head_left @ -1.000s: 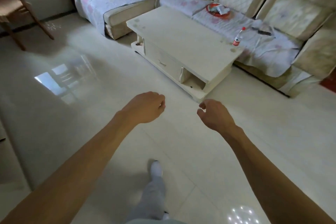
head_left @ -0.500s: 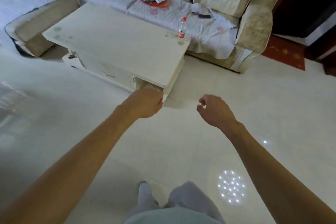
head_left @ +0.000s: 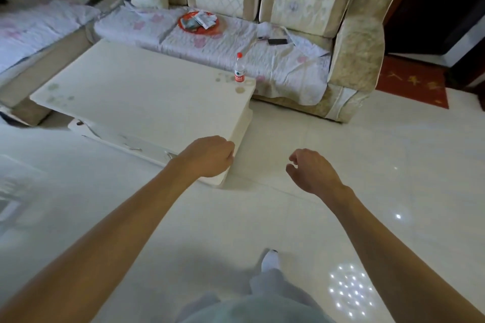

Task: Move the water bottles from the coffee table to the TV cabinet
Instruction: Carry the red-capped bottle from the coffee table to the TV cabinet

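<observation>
One clear water bottle (head_left: 239, 69) with a red cap and red label stands upright on the far right corner of the cream coffee table (head_left: 147, 102). My left hand (head_left: 207, 156) hovers in front of the table's near right corner, fingers loosely curled, holding nothing. Over the bare floor to the right of the table, my right hand (head_left: 309, 172) is half open and empty. Both hands are well short of the bottle. The TV cabinet is out of view.
A beige corner sofa (head_left: 309, 5) with a floral cover runs behind and left of the table; a red plate of packets (head_left: 199, 22) and a dark remote (head_left: 277, 41) lie on it. A red mat (head_left: 412, 81) lies at a dark doorway, right. Glossy white tile floor surrounds me.
I have walked closer to the table and turned right; the table and bottle now loom larger and more central. Both hands stay empty and raised in front of me.
</observation>
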{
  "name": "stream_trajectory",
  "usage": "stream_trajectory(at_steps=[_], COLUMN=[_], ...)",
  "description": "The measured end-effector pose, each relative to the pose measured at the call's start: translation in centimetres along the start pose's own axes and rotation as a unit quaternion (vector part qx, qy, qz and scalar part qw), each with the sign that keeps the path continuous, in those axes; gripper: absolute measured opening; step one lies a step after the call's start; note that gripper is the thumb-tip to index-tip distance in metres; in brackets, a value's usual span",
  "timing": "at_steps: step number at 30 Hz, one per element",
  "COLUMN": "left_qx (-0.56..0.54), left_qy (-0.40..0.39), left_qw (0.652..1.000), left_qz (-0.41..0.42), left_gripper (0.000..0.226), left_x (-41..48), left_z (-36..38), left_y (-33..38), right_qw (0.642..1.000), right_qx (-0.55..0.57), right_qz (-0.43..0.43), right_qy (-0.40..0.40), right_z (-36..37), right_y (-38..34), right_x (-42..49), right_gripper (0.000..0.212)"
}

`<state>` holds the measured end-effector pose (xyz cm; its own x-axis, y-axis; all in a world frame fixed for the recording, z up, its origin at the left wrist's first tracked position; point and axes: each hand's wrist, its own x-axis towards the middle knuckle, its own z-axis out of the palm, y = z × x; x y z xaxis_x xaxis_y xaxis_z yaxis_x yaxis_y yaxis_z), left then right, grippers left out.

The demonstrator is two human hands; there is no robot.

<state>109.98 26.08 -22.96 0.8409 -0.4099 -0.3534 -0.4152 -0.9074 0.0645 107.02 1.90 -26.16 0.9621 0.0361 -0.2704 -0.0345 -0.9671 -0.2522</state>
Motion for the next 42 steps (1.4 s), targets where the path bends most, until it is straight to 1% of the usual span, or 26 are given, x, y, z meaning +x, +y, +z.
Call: stream_trajectory(at_steps=[6, 11, 18, 25, 27, 30, 34, 38, 42], left_qx=[-0.024, -0.029, -0.032, -0.067, -0.073, -0.100, -0.131, -0.158, -0.195], left_qy=[0.018, 0.016, 0.012, 0.001, 0.011, 0.021, -0.001, -0.012, -0.017], left_qw=[0.999, 0.999, 0.998, 0.997, 0.996, 0.992, 0.985, 0.974, 0.955], left_qz=[-0.021, -0.034, -0.048, -0.039, -0.045, -0.073, -0.112, -0.164, -0.221], left_gripper=[0.032, 0.031, 0.034, 0.033, 0.033, 0.033, 0.033, 0.034, 0.033], left_x=[8.9, 15.2, 25.9, 38.4, 41.0, 43.7, 46.6, 49.9, 53.9], left_z=[-4.4, -6.0, -7.9, -10.7, -11.3, -11.8, -11.7, -11.3, -10.6], left_y=[1.3, 0.0, -6.2, -14.0, -16.3, -19.3, -22.2, -24.4, -25.5], right_qw=[1.000, 0.999, 0.997, 0.997, 0.997, 0.995, 0.990, 0.980, 0.968], right_qx=[-0.017, -0.026, -0.025, -0.041, -0.040, -0.045, -0.063, -0.099, -0.124], right_qz=[-0.019, -0.039, -0.066, -0.044, -0.043, -0.055, -0.084, -0.125, -0.165], right_qy=[-0.003, -0.011, -0.020, -0.052, -0.050, -0.065, -0.091, -0.118, -0.140], right_z=[-5.1, -6.7, -8.1, -10.9, -11.5, -11.9, -11.5, -11.0, -10.3], right_y=[5.5, 7.1, 5.6, 3.5, 2.6, 1.3, 0.2, 0.1, 0.8], right_x=[8.8, 16.0, 28.0, 42.1, 46.1, 51.1, 57.3, 63.9, 71.5], right_gripper=[0.035, 0.035, 0.035, 0.035, 0.036, 0.035, 0.035, 0.028, 0.029])
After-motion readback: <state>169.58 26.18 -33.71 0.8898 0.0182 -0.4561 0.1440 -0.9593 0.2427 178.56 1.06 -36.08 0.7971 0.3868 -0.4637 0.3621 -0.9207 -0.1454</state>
